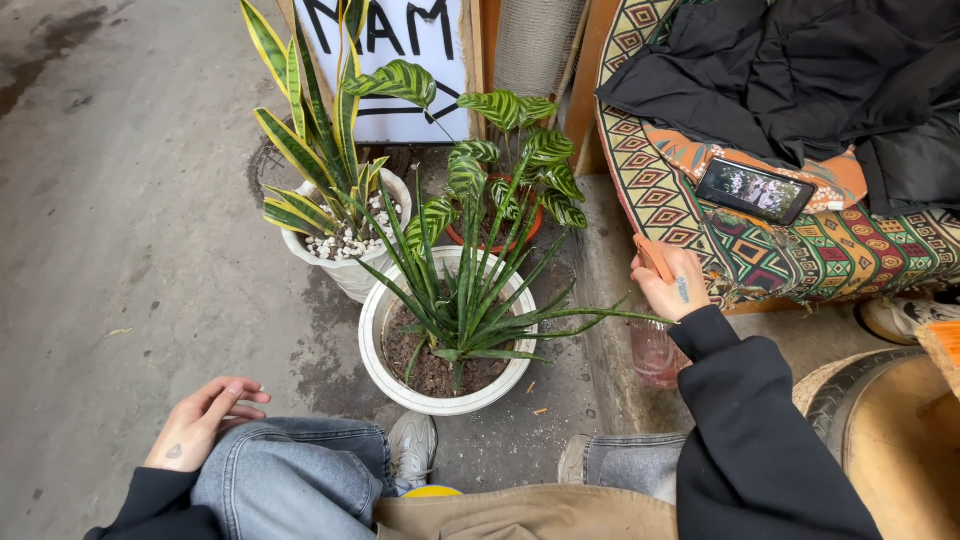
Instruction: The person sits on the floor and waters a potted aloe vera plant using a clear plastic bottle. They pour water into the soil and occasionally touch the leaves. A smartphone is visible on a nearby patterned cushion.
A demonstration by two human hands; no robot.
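Now holding a pink spray bottle point(655, 330) in the right hand point(672, 285), fingers squeezing tight around its orange top, just beside the big white pot point(385, 375) with the spiky green plant point(470, 300). Resting the left hand point(200, 420) on the left knee, fingers loose and a little apart, holding nothing.

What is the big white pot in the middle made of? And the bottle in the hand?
The big white pot looks like glazed ceramic, maybe plastic: its thick rim is smooth and slightly glossy. The spray bottle in the right hand looks like clear pinkish plastic, since the ground shows through it.
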